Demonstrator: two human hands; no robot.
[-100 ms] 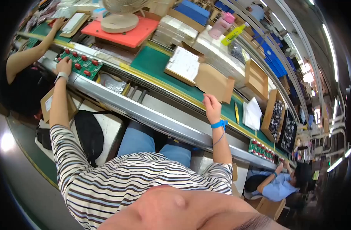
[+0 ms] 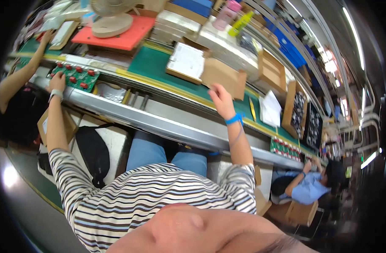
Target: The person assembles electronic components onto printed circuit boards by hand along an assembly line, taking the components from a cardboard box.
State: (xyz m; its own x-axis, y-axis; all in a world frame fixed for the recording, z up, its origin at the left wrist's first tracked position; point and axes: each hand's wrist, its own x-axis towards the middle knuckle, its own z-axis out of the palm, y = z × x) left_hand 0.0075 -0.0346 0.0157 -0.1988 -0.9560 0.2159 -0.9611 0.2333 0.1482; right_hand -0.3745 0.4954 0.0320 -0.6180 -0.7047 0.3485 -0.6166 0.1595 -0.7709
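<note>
The long assembly line, with its silver rail (image 2: 117,114) and green work surface (image 2: 148,63), ran slantwise in front of the person in the striped shirt, and farther right a co-worker in blue (image 2: 309,187) sat at it. Beyond the rail stood a red slab (image 2: 138,31) bearing a pale fan (image 2: 110,27), then an open carton (image 2: 181,79) of white contents, with a brown cardboard flap (image 2: 222,78) beside it. The green circuit board (image 2: 81,77) lay at the left part of the line, just behind the rail; several red components were already on it, though whether any place on it lacked a part was too small to tell. A second populated board (image 2: 285,149) lay well apart, near the co-worker. The left hand (image 2: 58,80) was at the near left end of the first board, its fingers over the edge; whether they pinched it could not be told. The right hand (image 2: 221,101) hung in front of the flap, fingers loosely bent, nothing visible in them; whether the fingertips met was unclear. Smallest were the blue wristband (image 2: 234,119) and, right of that hand, a slim yellow tool (image 2: 252,109), untouched.
</note>
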